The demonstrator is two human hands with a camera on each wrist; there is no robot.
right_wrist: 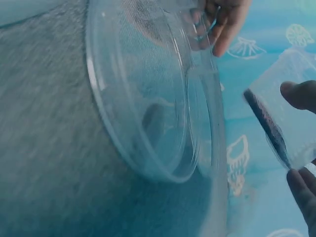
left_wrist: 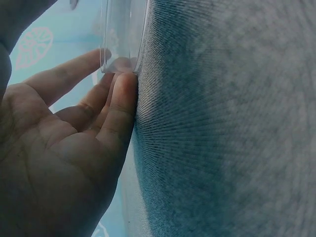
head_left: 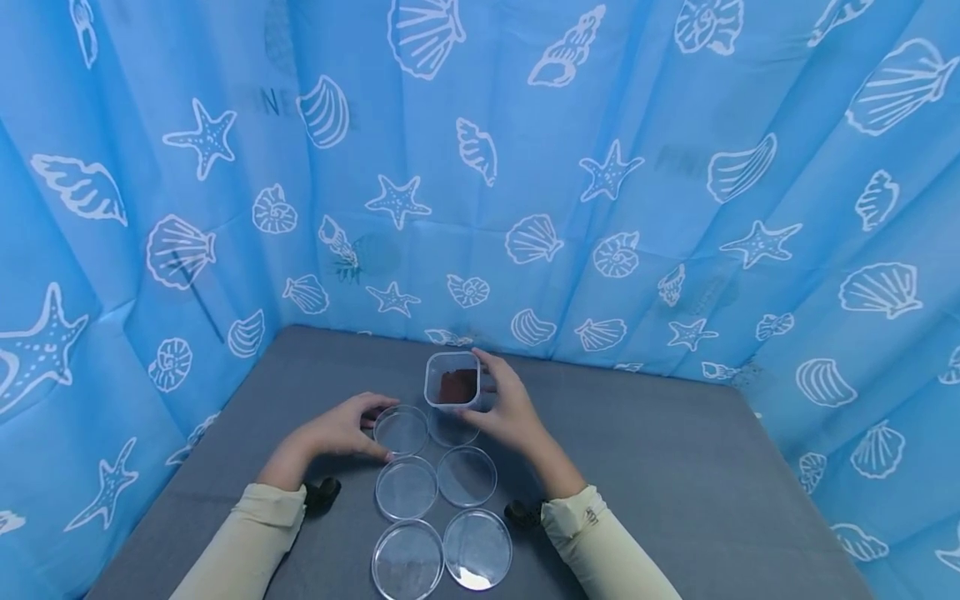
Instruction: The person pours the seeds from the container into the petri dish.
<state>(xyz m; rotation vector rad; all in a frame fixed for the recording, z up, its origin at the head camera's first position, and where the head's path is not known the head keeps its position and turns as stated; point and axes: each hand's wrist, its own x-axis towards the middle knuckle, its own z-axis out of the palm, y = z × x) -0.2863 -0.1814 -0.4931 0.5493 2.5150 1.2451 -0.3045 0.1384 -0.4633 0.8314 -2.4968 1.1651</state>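
Observation:
My right hand (head_left: 510, 414) grips a clear square plastic tub (head_left: 441, 367), thumb on the near side and fingers on the far side. Dark brown material (head_left: 459, 387) lies in the tub's bottom. The right wrist view shows the tub (right_wrist: 284, 86) tilted and raised above the dishes. My left hand (head_left: 341, 431) holds the edge of the far-left clear petri dish (head_left: 401, 432), which rests on the table. In the left wrist view, thumb and fingers meet that dish's side wall (left_wrist: 121, 37). Beneath the tub, the far-right petri dish (head_left: 453, 428) is partly hidden.
Two middle petri dishes (head_left: 467, 477) and two near ones (head_left: 407, 560) continue the two columns toward me. A grey cloth (head_left: 637, 475) covers the table. Behind and at the sides hangs a blue curtain (head_left: 540, 283) with white shells and starfish.

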